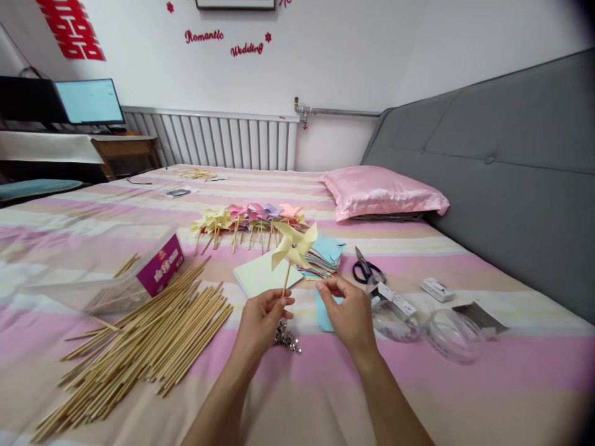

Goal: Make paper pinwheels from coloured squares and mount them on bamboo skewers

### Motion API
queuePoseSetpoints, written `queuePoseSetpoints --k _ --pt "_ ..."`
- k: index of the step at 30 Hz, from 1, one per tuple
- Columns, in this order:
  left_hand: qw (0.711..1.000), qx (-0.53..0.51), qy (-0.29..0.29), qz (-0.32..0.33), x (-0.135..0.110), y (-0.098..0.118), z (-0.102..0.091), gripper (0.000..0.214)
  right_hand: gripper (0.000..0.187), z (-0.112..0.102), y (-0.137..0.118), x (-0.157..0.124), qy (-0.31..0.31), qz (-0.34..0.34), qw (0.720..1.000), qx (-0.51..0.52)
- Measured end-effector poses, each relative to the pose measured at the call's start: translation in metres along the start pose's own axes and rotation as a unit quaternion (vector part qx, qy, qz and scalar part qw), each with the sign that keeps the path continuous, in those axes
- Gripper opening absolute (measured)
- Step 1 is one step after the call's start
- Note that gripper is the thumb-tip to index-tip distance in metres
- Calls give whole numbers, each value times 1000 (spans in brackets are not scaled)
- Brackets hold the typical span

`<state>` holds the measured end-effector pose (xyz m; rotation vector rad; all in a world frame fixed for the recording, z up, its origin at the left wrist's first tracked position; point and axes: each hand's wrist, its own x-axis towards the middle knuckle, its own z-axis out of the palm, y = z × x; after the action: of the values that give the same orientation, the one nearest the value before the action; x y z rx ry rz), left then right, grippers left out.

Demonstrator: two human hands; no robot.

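My left hand (264, 319) pinches the wooden stick of a pale yellow paper pinwheel (294, 246), which stands upright with a small metal fastener at its centre. To its right, my right hand (348, 313) is apart from the pinwheel. Its thumb and forefinger are closed together, and whatever is between them cannot be made out. Partly behind that hand lies a light blue paper piece (324, 317). A small heap of metal fasteners (289, 342) lies between my wrists. Beyond the pinwheel are a pale paper stack (260, 275) and a pile of coloured cut papers (320, 263).
Many wooden sticks (153, 341) spread at the left beside a clear plastic box (116, 254). Several pinwheels (253, 217) lie farther back. At right are scissors (365, 267), clear round containers (454, 334) and a small white box (437, 289). A pink pillow (383, 189) rests near the headboard (502, 142).
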<state>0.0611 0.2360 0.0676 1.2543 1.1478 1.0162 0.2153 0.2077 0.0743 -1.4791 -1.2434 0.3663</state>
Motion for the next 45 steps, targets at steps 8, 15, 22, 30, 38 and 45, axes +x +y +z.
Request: queuePoseSetpoints --k 8,15,22,30,38,45 --pt "1000 -12 -1 0 1 1 1 39 19 0 0 1 0 -2 1000 2" --pt "1000 -14 0 2 1 0 1 40 19 0 0 0 -2 -1 1000 1" --pt "1000 -12 1 2 1 1 1 36 19 0 0 -1 -8 6 1000 6" --pt "1000 -13 1 1 1 2 1 36 19 0 -1 0 -8 4 1000 -1" --pt "1000 -16 -2 2 -1 2 2 35 18 0 0 0 7 3 1000 19" --pt "1000 -4 -27 9 1 -1 1 33 21 1 4 2 72 -97 993 -22"
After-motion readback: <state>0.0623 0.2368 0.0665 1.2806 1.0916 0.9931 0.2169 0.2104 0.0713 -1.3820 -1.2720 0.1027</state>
